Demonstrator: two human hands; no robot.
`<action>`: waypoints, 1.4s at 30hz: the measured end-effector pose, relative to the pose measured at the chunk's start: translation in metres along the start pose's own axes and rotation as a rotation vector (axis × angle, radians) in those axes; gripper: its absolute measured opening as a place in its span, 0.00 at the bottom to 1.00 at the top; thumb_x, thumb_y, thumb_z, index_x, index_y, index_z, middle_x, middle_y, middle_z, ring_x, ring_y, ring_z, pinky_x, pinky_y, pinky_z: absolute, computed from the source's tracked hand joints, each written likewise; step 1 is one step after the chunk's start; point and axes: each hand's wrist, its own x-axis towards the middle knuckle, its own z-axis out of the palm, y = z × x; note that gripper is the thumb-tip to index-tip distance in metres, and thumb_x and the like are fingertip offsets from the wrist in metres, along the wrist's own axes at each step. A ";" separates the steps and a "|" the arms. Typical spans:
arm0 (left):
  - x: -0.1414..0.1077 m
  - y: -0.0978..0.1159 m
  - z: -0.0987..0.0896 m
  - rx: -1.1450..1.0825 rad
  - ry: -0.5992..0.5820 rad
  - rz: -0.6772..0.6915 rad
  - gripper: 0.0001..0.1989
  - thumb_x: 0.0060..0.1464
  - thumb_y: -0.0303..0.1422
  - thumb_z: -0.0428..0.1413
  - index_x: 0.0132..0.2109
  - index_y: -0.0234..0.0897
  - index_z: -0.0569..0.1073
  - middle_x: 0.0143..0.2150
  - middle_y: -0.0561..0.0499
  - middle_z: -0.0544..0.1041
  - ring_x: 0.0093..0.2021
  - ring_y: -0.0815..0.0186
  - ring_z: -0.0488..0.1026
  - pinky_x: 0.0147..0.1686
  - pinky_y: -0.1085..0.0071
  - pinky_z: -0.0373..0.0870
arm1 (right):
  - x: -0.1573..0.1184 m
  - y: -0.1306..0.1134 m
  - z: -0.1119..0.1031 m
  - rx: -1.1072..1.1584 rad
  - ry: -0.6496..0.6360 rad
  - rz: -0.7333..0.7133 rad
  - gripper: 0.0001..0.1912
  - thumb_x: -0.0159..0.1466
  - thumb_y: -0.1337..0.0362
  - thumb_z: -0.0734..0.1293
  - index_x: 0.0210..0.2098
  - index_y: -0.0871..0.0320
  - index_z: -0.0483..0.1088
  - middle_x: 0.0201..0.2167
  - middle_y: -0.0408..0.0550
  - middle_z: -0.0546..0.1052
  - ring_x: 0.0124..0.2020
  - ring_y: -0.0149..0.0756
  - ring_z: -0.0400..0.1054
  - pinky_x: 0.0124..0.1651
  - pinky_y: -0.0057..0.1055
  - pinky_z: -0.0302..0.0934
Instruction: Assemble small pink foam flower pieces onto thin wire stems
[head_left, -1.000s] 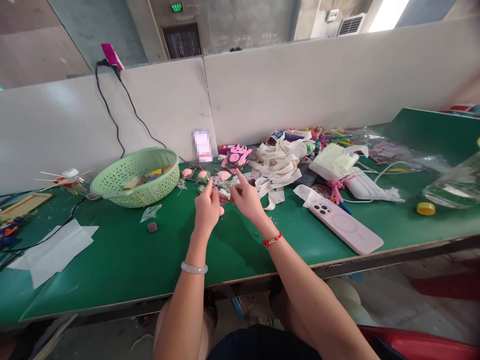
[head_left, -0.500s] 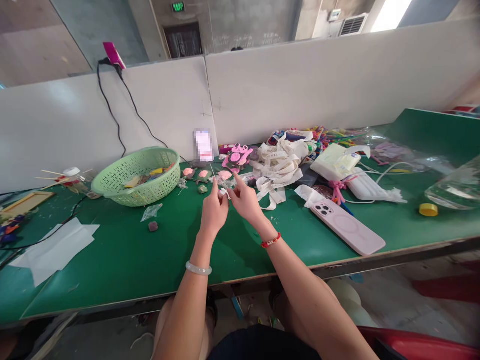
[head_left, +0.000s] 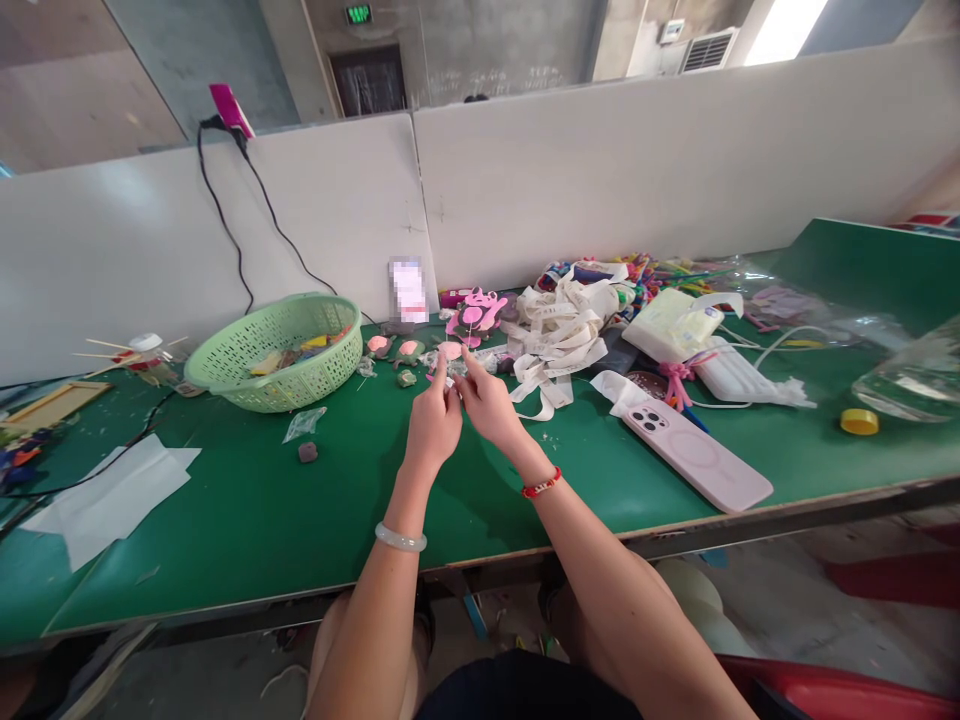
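My left hand [head_left: 435, 425] and my right hand [head_left: 491, 405] meet above the green table, thumbs and fingertips close together and both index fingers pointing forward. Between them is a small pale piece [head_left: 450, 382], mostly covered by the fingers. A thin light stick [head_left: 469, 332] rises by the right index fingertip; which hand grips it is unclear. Just beyond the fingers lie pink-topped lumps like modelling clay [head_left: 410, 349], a small greenish lump [head_left: 406, 379] and a pink and dark figure [head_left: 475, 315]. A phone with a lit, blurred screen [head_left: 409, 292] leans against the partition.
A green plastic basket [head_left: 300, 385] holding coloured bits stands left, near white paper [head_left: 120, 495] and a purplish lump [head_left: 307, 453]. To the right are heaped white ribbons [head_left: 559, 325], a tissue pack [head_left: 667, 325], a pink phone [head_left: 697, 455] and a yellow cap [head_left: 859, 421].
The thin stick, earlier rising beside the left index finger, now shows by the right index fingertip. The pale piece is more covered. Both hands stay nearly in place.
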 end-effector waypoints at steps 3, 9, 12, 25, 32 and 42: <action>0.000 -0.001 0.000 -0.054 0.011 0.001 0.28 0.55 0.27 0.55 0.63 0.38 0.70 0.25 0.50 0.74 0.25 0.64 0.67 0.32 0.71 0.65 | -0.001 -0.005 0.000 0.014 -0.019 0.013 0.26 0.66 0.67 0.58 0.63 0.57 0.65 0.23 0.45 0.72 0.24 0.37 0.63 0.34 0.33 0.58; 0.000 -0.002 -0.002 -0.022 -0.017 -0.058 0.28 0.59 0.33 0.53 0.66 0.37 0.65 0.27 0.49 0.76 0.25 0.62 0.70 0.32 0.69 0.67 | -0.001 -0.005 0.001 0.149 -0.043 0.053 0.27 0.66 0.64 0.59 0.64 0.59 0.64 0.21 0.41 0.68 0.23 0.34 0.60 0.31 0.31 0.56; 0.003 -0.001 -0.004 0.022 -0.005 -0.041 0.27 0.63 0.36 0.50 0.67 0.35 0.63 0.34 0.46 0.79 0.31 0.60 0.75 0.33 0.70 0.69 | 0.003 -0.001 -0.001 0.276 -0.012 0.046 0.27 0.66 0.61 0.61 0.64 0.59 0.65 0.22 0.39 0.65 0.23 0.32 0.59 0.31 0.30 0.57; 0.000 0.002 -0.001 0.212 -0.097 0.070 0.23 0.67 0.34 0.44 0.64 0.32 0.67 0.29 0.48 0.76 0.26 0.66 0.71 0.26 0.72 0.64 | 0.002 0.000 0.000 0.351 -0.008 0.077 0.25 0.66 0.59 0.61 0.61 0.58 0.67 0.21 0.40 0.64 0.22 0.31 0.58 0.27 0.30 0.57; -0.002 0.004 0.002 0.069 -0.075 0.046 0.27 0.67 0.44 0.44 0.64 0.32 0.67 0.25 0.50 0.73 0.26 0.65 0.70 0.26 0.72 0.66 | 0.002 -0.009 -0.003 0.562 0.008 0.120 0.28 0.63 0.54 0.66 0.59 0.61 0.69 0.18 0.36 0.63 0.17 0.28 0.58 0.21 0.29 0.57; -0.003 0.003 0.003 0.020 -0.174 0.162 0.32 0.66 0.48 0.43 0.69 0.34 0.58 0.25 0.52 0.70 0.26 0.66 0.67 0.27 0.72 0.64 | 0.004 -0.010 -0.008 0.701 0.004 0.168 0.31 0.60 0.50 0.69 0.57 0.61 0.70 0.12 0.34 0.61 0.12 0.29 0.56 0.15 0.29 0.52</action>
